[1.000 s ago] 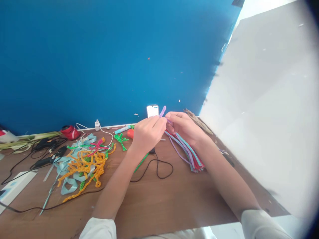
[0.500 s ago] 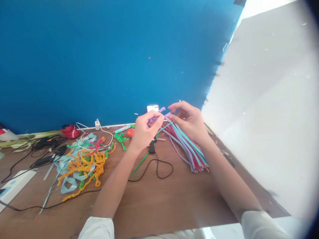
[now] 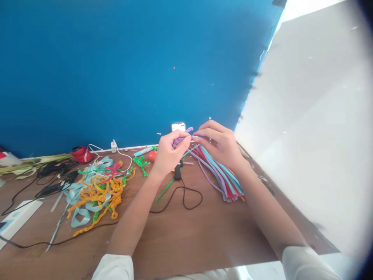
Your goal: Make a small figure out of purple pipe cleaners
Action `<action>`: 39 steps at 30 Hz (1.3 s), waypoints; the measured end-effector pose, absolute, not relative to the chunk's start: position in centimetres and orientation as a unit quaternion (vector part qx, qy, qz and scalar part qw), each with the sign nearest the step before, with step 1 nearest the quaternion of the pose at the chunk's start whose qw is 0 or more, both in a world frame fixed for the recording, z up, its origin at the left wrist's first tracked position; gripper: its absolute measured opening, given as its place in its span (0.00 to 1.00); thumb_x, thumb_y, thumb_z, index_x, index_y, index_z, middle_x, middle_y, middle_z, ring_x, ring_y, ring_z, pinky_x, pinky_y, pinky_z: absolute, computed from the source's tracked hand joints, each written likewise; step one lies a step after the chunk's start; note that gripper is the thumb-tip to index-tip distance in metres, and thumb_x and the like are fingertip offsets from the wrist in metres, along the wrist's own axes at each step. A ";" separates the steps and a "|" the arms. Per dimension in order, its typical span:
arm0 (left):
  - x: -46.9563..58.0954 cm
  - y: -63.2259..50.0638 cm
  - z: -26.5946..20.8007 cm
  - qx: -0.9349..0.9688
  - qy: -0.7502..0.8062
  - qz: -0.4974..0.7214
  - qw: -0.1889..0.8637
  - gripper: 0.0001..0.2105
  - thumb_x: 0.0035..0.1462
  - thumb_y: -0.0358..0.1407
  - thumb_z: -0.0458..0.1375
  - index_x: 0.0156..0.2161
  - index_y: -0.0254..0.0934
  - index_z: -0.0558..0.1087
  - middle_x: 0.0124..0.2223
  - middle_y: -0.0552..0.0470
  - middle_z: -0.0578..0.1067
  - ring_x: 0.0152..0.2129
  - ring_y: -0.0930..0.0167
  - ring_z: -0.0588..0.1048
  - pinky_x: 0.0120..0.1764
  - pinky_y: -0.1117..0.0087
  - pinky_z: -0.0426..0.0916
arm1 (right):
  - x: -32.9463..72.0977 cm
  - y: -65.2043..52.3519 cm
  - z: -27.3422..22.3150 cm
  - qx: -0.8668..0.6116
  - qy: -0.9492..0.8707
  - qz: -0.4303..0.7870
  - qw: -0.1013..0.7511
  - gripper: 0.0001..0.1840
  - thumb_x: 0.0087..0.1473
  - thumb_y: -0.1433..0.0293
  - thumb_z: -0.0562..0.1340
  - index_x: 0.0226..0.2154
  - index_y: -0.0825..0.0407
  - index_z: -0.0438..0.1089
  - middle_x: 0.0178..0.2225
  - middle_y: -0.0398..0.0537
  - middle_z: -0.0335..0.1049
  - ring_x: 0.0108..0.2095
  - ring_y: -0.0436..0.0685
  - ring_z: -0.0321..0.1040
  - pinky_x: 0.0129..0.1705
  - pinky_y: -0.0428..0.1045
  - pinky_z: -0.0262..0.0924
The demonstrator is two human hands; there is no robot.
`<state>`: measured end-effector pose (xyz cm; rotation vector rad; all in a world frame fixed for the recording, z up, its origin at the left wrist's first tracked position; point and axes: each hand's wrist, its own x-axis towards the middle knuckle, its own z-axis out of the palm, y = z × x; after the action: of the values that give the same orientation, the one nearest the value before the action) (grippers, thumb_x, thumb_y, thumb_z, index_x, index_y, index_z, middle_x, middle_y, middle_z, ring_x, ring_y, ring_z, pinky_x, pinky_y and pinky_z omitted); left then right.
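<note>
Left hand (image 3: pixel 171 153), in the head view, grips a short, twisted piece of purple fuzzy pipe cleaner (image 3: pixel 178 140) between the thumb and bent fingers, which hide part of it. With twelve o'clock towards the blue painted wall (image 3: pixel 151 70), the piece lies at about one o'clock from the middle of this hand and at nine o'clock from the right hand (image 3: pixel 223 146). Its visible long axis runs roughly from eight to two o'clock, and one loose tip points to two. The left hand is nearer, wrapped about its body; the right hand only reaches a second short end, at three o'clock.

Thumb and forefinger of the right hand are pinched together on that end, with hardly any gap, while the other fingers arch loosely above. Below this hand, at seven o'clock, a long bundle of red, purple and light-blue fuzzy stems (image 3: pixel 214 169) lies on the brown wooden desk (image 3: pixel 180 241), slanting from eleven to five. At six o'clock from the left fingertips rests a black corded tool (image 3: pixel 177 173), partly hidden.
</note>
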<state>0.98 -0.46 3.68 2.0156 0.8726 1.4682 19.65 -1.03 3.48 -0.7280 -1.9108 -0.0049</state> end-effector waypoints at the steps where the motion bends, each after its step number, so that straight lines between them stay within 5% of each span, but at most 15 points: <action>1: 1.0 -0.6 3.7 0.743 0.322 0.536 0.239 0.08 0.60 0.36 0.59 0.31 0.35 0.75 0.24 0.56 0.68 0.20 0.78 0.61 0.22 0.75 0.55 | 19.5 -1.1 3.6 -0.302 -0.794 0.014 0.528 0.08 0.62 0.64 0.62 0.37 0.48 0.76 0.38 0.50 0.73 0.37 0.55 0.68 0.38 0.51 0.61; 9: 1.0 -0.8 3.3 0.799 0.258 0.543 0.014 0.06 0.62 0.32 0.57 0.33 0.37 0.73 0.21 0.61 0.61 0.19 0.78 0.60 0.25 0.74 0.57 | 18.4 -1.8 4.0 -0.306 -0.675 0.343 0.577 0.14 0.54 0.60 0.68 0.25 0.51 0.71 0.24 0.41 0.65 0.25 0.49 0.59 0.29 0.49 0.53; 18: 0.0 -0.5 3.2 0.830 0.192 0.432 -0.296 0.07 0.64 0.28 0.54 0.35 0.38 0.72 0.22 0.56 0.67 0.20 0.75 0.65 0.26 0.68 0.54 | 18.7 -0.9 3.7 -0.246 -0.525 0.691 0.431 0.12 0.51 0.65 0.68 0.23 0.53 0.68 0.23 0.39 0.62 0.20 0.45 0.52 0.23 0.46 0.47; 28: 0.8 -1.3 4.1 0.742 0.324 0.557 0.186 0.08 0.62 0.37 0.59 0.32 0.36 0.74 0.23 0.58 0.65 0.19 0.78 0.59 0.23 0.73 0.53 | 19.1 -1.1 3.7 -0.305 -0.655 0.396 0.567 0.11 0.54 0.60 0.69 0.34 0.52 0.75 0.27 0.41 0.69 0.25 0.48 0.60 0.28 0.46 0.55; 32: 0.9 -1.1 4.0 0.697 0.319 0.569 0.300 0.10 0.60 0.39 0.61 0.30 0.36 0.74 0.23 0.57 0.64 0.19 0.78 0.58 0.23 0.74 0.52 | 19.4 -1.2 3.9 -0.301 -0.720 0.206 0.591 0.10 0.54 0.64 0.70 0.39 0.49 0.77 0.38 0.45 0.73 0.31 0.50 0.65 0.31 0.48 0.59; 39: 0.9 -0.5 3.5 0.673 0.320 0.555 0.369 0.10 0.59 0.40 0.62 0.31 0.36 0.74 0.20 0.59 0.60 0.17 0.79 0.54 0.23 0.74 0.51 | 19.6 -1.4 4.0 -0.295 -0.773 0.055 0.559 0.05 0.60 0.66 0.66 0.39 0.48 0.78 0.35 0.46 0.73 0.33 0.52 0.68 0.32 0.49 0.60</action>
<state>0.94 -0.52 3.46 1.7289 0.8217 1.4252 19.56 -1.39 4.00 -0.6953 -1.8237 0.1298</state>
